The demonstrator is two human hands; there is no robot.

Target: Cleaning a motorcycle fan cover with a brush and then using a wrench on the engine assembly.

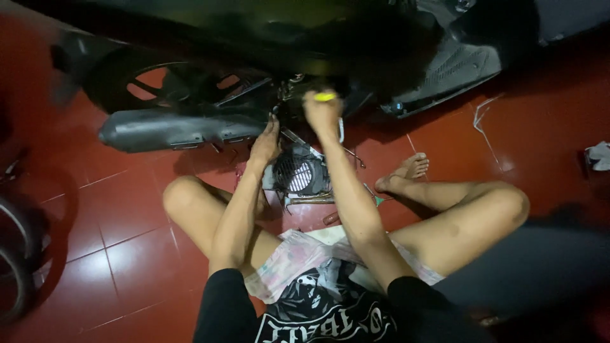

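Two bare hands reach under a dark scooter parked on a red tiled floor

Seen from above, a person sits on the floor with knees spread and bare feet out, facing the side of the scooter. Their right hand is closed in a fist around a tool with a yellow handle, held up against the dark engine area just under the scooter body; the tool's tip is hidden. Their left hand lies close beside it, fingers pressed together and pointing up, fingertips touching the near end of the grey exhaust pipe. Between the forearms, a black round fan cover with a grille rests on the floor, with loose metal tools just beside it. Behind the exhaust pipe sits the rear wheel
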